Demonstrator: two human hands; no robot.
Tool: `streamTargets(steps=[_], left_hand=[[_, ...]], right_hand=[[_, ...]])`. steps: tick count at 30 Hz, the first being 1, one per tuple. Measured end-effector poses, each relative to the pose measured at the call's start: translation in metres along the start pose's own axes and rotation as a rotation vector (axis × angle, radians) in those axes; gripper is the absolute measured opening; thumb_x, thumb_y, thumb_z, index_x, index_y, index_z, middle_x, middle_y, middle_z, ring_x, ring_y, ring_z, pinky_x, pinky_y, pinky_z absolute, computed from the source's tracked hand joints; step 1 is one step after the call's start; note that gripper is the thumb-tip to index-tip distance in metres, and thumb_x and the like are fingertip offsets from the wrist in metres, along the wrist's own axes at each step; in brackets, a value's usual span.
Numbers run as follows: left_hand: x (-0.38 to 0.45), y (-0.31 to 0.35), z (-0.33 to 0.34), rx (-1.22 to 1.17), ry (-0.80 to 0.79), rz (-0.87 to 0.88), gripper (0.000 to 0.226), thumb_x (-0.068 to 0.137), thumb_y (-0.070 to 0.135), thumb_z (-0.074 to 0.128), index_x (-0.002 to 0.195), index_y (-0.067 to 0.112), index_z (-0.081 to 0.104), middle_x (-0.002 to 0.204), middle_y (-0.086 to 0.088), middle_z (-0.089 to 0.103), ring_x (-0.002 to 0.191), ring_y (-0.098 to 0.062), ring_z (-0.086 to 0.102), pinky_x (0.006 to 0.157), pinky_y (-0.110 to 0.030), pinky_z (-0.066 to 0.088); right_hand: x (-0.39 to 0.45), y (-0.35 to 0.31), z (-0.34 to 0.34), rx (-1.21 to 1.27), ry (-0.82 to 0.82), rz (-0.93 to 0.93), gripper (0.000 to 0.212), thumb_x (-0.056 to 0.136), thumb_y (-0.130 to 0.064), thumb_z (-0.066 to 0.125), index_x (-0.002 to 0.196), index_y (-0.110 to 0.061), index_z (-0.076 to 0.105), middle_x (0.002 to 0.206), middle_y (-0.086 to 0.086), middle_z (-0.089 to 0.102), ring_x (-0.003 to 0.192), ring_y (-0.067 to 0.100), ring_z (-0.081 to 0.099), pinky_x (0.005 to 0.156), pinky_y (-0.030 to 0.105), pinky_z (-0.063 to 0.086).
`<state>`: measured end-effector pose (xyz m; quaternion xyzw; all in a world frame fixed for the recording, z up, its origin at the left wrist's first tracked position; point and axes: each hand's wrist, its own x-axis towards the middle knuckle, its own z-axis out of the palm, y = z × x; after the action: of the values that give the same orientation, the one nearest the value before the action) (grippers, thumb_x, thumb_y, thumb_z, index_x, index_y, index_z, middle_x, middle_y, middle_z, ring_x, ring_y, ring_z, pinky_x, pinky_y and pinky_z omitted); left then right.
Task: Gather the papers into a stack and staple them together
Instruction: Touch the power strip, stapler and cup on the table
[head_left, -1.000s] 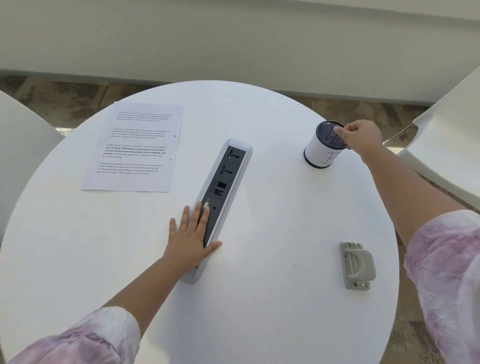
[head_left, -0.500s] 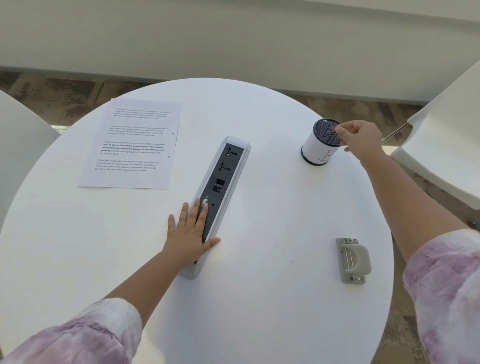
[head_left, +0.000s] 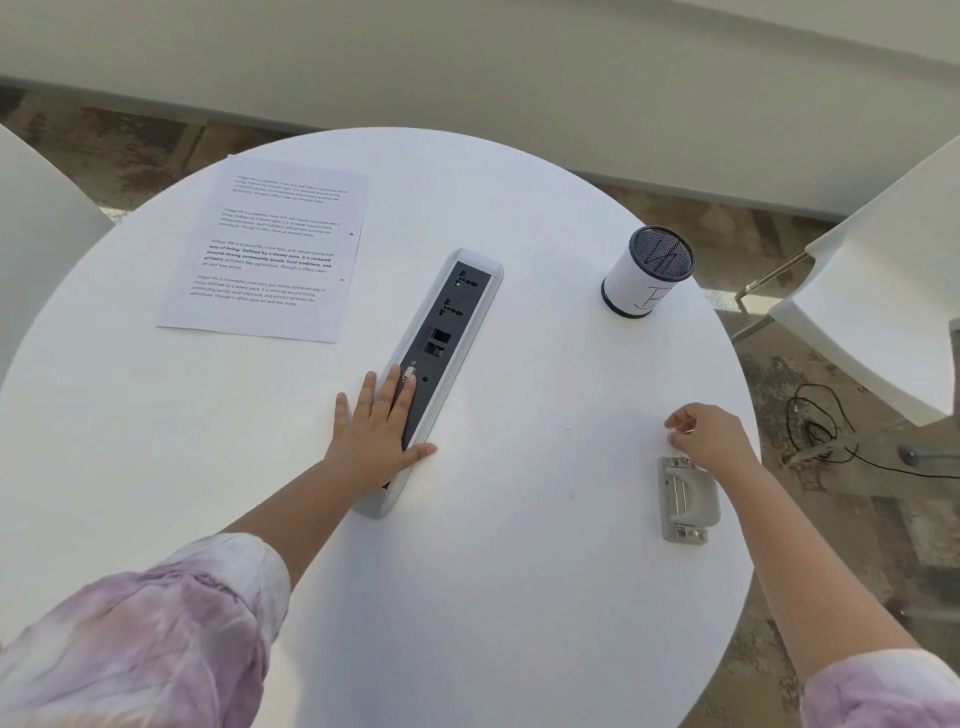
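Right hand (head_left: 709, 435) left mesh cup (head_left: 647, 273) | now by punch (head_left: 687, 499)

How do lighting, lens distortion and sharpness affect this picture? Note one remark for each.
Head view: soft, even light on the white table, with only faint shadows; wide-angle lens bows the wall's base line; paper print is mostly too small to read; right hand slightly soft.

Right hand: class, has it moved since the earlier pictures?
Yes. The right hand has left the cup and come toward the person, now just above the grey punch.
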<state>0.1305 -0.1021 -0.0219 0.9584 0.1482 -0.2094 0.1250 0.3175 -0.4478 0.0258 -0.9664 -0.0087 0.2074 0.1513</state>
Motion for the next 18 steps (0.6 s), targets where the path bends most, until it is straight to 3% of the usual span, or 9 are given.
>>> streamTargets(steps=[5,9,18], left_hand=[[0.0,0.0,-0.001,0.01,-0.018,-0.004,0.088,0.085,0.069,0.025,0.141,0.023,-0.025,0.152,0.002,-0.029,0.142,-0.025,-0.021,0.113,-0.053,-0.003],[0.0,0.0,0.0,-0.006,-0.01,0.001,0.088,0.085,0.068,0.025,0.142,0.023,-0.024,0.152,0.002,-0.029,0.142,-0.025,-0.021,0.113,-0.053,-0.004],[0.001,-0.001,-0.001,-0.006,-0.016,0.0,0.088,0.085,0.069,0.025,0.141,0.023,-0.025,0.152,0.003,-0.03,0.142,-0.025,-0.022,0.113,-0.053,-0.004]], right_hand=[[-0.012,-0.006,0.009,-0.003,0.039,0.029,0.012,0.081,-0.007,0.062,0.092,-0.007,0.066,0.083,0.007,0.06,0.069,0.021,0.056,0.065,0.027,0.042],[-0.017,-0.008,0.012,0.044,0.06,0.047,0.007,0.082,-0.012,0.061,0.088,-0.01,0.064,0.078,0.006,0.066,0.057,0.018,0.063,0.063,0.029,0.051],[-0.017,-0.013,0.014,-0.148,0.077,-0.008,0.012,0.083,-0.011,0.055,0.08,-0.013,0.067,0.071,0.002,0.066,0.048,0.011,0.058,0.052,0.022,0.035]])
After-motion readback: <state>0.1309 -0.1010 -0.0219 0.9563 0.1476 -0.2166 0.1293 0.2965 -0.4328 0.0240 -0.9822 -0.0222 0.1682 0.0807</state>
